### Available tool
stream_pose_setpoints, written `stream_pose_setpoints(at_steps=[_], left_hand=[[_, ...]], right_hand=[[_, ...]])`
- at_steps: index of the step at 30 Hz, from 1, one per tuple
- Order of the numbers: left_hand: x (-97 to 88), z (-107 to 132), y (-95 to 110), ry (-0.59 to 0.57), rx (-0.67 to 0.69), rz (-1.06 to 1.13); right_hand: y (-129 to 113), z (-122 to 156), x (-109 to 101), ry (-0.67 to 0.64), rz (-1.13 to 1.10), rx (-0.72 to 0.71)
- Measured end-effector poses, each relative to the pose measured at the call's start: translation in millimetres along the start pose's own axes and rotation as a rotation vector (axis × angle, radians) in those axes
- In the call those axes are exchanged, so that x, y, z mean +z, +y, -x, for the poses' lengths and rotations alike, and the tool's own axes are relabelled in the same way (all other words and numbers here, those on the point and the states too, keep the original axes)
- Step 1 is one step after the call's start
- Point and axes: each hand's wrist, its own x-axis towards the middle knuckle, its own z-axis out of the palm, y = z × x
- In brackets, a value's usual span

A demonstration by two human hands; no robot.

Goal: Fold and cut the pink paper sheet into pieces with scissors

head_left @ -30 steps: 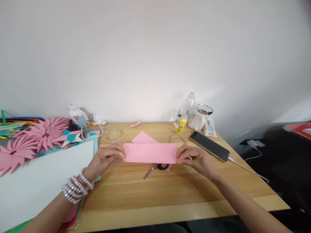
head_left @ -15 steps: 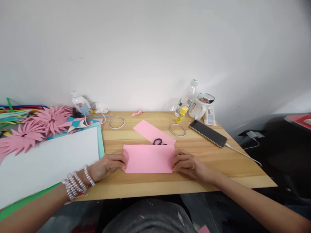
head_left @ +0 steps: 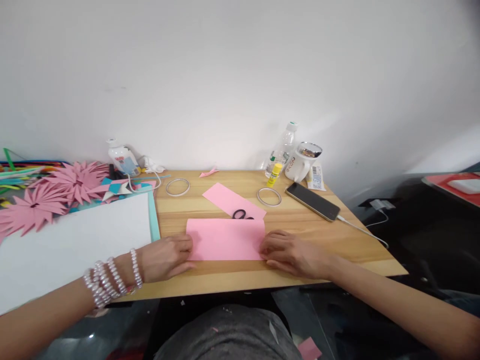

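Note:
A folded pink paper (head_left: pixel 225 239) lies flat near the front edge of the wooden table (head_left: pixel 300 230). My left hand (head_left: pixel 168 257), with bead bracelets on the wrist, presses its left edge with fingers together. My right hand (head_left: pixel 288 252) presses the right edge the same way. Behind the paper, black scissors (head_left: pixel 242 215) lie partly under it, on a second pink strip (head_left: pixel 232 200).
A large white sheet (head_left: pixel 71 240) over teal card covers the left side, with pink paper flowers (head_left: pixel 52 192) behind it. Two tape rings (head_left: pixel 178 186) (head_left: pixel 269 196), a phone (head_left: pixel 312 201) on a cable, a glue stick (head_left: pixel 274 175), a bottle (head_left: pixel 281 147) and a mug (head_left: pixel 300 162) stand at the back.
The pink paper was held up above the table; it came down onto the table near the front edge. Both hands now press its ends flat. The view has tilted downward.

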Motion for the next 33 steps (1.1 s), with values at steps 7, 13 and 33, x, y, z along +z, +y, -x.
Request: stream_pose_setpoints(at_steps=[7, 13, 33], left_hand=[[15.9, -22.1, 16.2, -0.031, 0.074, -0.411], [15.7, -29.8, 34.7, -0.118, 0.172, -0.534], [39.7, -52.7, 11.3, -0.1, 0.042, -0.326]], right_hand=[[-17.0, 1.9, 23.6, 0.021, 0.212, 0.131], [-27.3, 5.3, 20.6, -0.1, 0.338, 0.092], [-44.6, -45.2, 36.5, -0.086, 0.761, 0.125]])
